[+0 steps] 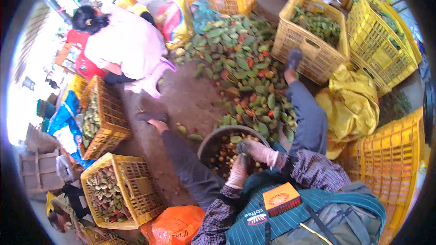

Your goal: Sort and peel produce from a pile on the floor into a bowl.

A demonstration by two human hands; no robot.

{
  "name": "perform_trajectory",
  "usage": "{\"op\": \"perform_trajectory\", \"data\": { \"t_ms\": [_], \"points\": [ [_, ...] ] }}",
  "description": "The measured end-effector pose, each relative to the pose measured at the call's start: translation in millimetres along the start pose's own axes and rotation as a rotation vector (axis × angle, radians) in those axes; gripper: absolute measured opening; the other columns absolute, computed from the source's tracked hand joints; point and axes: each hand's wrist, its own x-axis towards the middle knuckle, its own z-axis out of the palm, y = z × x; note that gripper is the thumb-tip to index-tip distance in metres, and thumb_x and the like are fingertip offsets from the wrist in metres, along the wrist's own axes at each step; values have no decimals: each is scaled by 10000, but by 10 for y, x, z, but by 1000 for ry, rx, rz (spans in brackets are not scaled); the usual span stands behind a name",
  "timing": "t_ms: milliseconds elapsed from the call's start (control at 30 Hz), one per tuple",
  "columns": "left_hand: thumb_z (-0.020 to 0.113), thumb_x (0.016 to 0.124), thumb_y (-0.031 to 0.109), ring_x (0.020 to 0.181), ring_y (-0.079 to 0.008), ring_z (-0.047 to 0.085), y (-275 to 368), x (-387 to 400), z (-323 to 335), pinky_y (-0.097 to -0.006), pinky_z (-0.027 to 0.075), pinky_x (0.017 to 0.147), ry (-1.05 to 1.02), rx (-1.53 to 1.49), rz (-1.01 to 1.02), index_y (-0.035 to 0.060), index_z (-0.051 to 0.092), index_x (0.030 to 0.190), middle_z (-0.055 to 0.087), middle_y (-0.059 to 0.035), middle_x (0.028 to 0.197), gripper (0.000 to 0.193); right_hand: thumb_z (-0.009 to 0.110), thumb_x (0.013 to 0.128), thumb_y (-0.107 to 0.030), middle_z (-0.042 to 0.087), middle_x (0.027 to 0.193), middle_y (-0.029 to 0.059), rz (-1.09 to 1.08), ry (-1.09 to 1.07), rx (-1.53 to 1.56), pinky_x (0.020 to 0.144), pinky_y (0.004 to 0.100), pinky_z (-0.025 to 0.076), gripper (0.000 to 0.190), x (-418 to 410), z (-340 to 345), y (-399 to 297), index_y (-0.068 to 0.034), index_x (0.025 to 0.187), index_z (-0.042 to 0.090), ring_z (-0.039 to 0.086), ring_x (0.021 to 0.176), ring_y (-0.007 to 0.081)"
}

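Note:
Both my hands wear gloves with dark fingers and pale pink cuffs, and they meet over a round grey basin [204, 146]. My right hand [257, 151] comes in from the right with its fingers bent. Beneath its fingertips and close against them is my left hand [239, 170]. Whether something small is pinched between them is hidden by the gloves. Inside the basin lie many small round brown and yellowish nuts or fruits [224, 153]. A flat green pod-like piece [235, 139] shows just beyond my right fingertips.
A large heap of green and red pod-like pieces [245, 64] spreads beyond the basin. Yellow crates [316, 54] [136, 183] stand on both sides. A yellow sack [354, 105] lies right, an orange bag [177, 224] left. An orange brush [281, 197] rests on my lap. Another person [126, 41] sits ahead left.

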Motion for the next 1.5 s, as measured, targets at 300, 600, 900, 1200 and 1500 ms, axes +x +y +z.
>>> {"op": "perform_trajectory", "data": {
  "t_ms": [300,600,900,1200,1500],
  "points": [
    [483,861,550,967,-195,580,382,67,635,-331,495,834,319,-388,-230,119,498,1241,588,-49,1145,575,484,869,-429,608,944,248,218,216,-364,779,443,453,421,134,-17,533,-71,1078,553,572,921,404],
    [540,795,605,970,-191,571,236,195,405,-340,472,845,300,-476,-257,163,554,1188,600,-12,1126,592,522,839,-305,586,791,222,-81,361,-443,700,470,444,277,135,82,287,-33,892,541,555,784,419],
    [527,878,255,1002,-270,552,-78,448,-478,-344,460,862,81,243,-98,45,443,1260,528,-135,1169,444,445,924,-293,592,1021,135,62,392,23,866,347,419,326,154,5,451,-39,1104,545,538,961,241],
    [597,755,71,997,-356,520,260,361,-461,-402,457,831,231,1264,552,64,546,1098,562,-175,1059,347,491,863,-441,562,878,106,-135,578,1564,796,400,468,401,76,-1468,-551,-47,915,546,554,851,251],
    [590,796,163,853,-337,556,-288,401,-991,-408,475,714,372,1324,604,63,563,881,583,-128,925,134,524,843,-198,587,923,125,81,752,-7,728,365,493,366,1208,-2189,-638,-28,1165,484,585,824,240]
  ]
}}
